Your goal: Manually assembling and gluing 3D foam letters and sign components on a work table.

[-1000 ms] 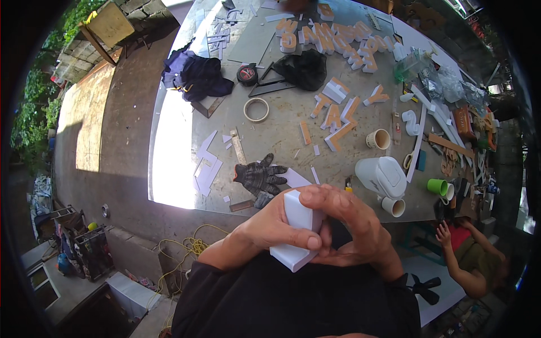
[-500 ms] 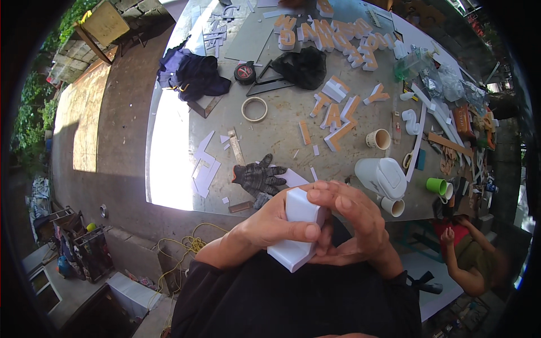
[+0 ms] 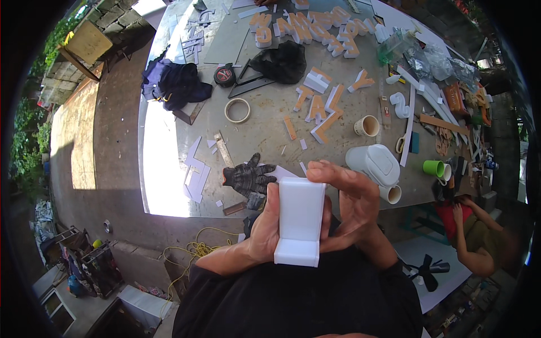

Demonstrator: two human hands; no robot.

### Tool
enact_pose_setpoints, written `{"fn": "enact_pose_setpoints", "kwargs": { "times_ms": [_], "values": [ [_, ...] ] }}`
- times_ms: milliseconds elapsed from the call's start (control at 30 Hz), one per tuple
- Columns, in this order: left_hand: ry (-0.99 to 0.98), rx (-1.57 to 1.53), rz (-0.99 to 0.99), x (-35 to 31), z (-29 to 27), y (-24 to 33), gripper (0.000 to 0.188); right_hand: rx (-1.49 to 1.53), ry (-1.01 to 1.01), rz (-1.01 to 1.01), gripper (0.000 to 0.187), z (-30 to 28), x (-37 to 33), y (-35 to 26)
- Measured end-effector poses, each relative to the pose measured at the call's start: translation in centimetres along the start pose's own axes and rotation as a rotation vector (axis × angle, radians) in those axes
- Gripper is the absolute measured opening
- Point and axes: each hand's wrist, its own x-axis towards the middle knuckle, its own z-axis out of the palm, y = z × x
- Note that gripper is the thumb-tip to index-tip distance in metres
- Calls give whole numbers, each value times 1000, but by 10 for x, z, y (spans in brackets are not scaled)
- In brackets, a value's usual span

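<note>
Between my two hands, close to my chest, I hold a white block-like plastic letter piece [image 3: 301, 211] with a step at its lower end. My left hand [image 3: 264, 225] grips its left side, thumb along the edge. The fingers of my right hand [image 3: 352, 203] touch its top right corner and right side. Just beyond my left hand, a dark grey knitted glove [image 3: 249, 176] lies at the table's near edge. More letters, tan-faced with white sides, such as an A shape [image 3: 317, 112], lie on the table farther off.
On the table [image 3: 259, 129] are a tape roll [image 3: 238, 111], a tape measure [image 3: 224, 75], dark cloth [image 3: 174, 81], a white lidded container [image 3: 375, 163], a paper cup [image 3: 367, 125] and a green cup [image 3: 433, 168]. Another person [image 3: 476, 234] is at the right. A yellow cord [image 3: 194, 248] lies lower left.
The white piece has turned from slanted to nearly upright, its stepped face now toward me. My right fingers have spread along its right side. The view has shifted slightly.
</note>
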Motion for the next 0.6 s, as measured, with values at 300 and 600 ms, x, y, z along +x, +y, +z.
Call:
{"fn": "enact_pose_setpoints", "kwargs": {
  "times_ms": [300,600],
  "values": [
    [286,608,-37,-1,26,5,100,18,-38,66,109,-10,-8,7],
    [219,937,164,9,31,10,102,61,-202,305,75,-45,-2,5]
  ]
}}
